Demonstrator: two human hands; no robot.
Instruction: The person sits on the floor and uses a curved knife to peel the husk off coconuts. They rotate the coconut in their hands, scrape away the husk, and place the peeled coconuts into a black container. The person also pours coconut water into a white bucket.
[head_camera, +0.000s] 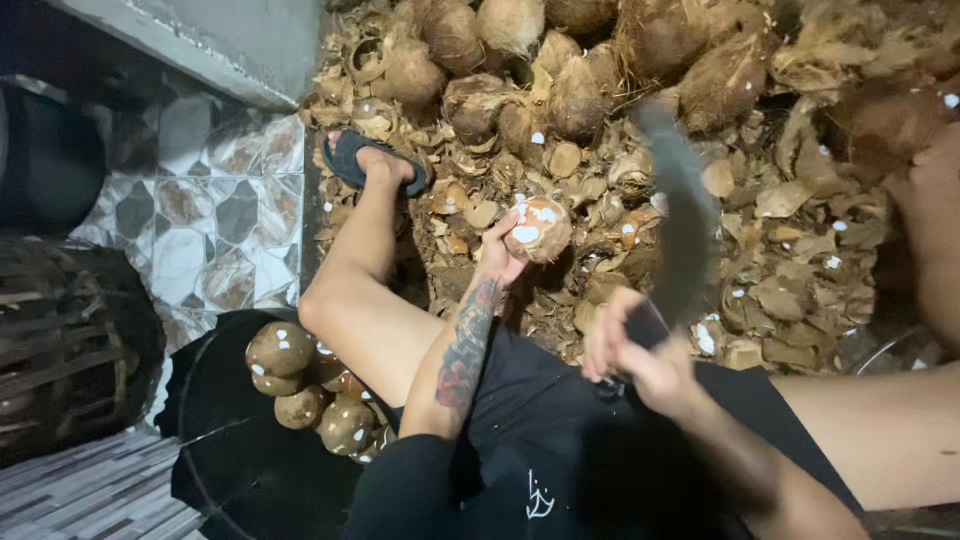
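A coconut (540, 228), brown with white patches where the shell is chipped, is held at the centre of the frame, above a floor covered in husk scraps (790, 290). It is cupped from below and the left by the left hand (503, 250), whose fingers are curled against its shell; the forearm below bears a tattoo. To the lower right, a blade (682, 225), curved and blurred, is gripped by the right hand (632, 345), with the fingers wrapped tight around the handle. The blade is raised just right of the coconut, apart from it. More unpeeled coconuts (560, 70) are heaped across the top of the frame. At the lower left, peeled coconuts (305, 385) are gathered in a black tub (215, 450). A sandalled foot (372, 160) is set at the heap's edge. Patterned tiles (215, 215) are seen at the left, and a woven basket (70, 350) at the far left.
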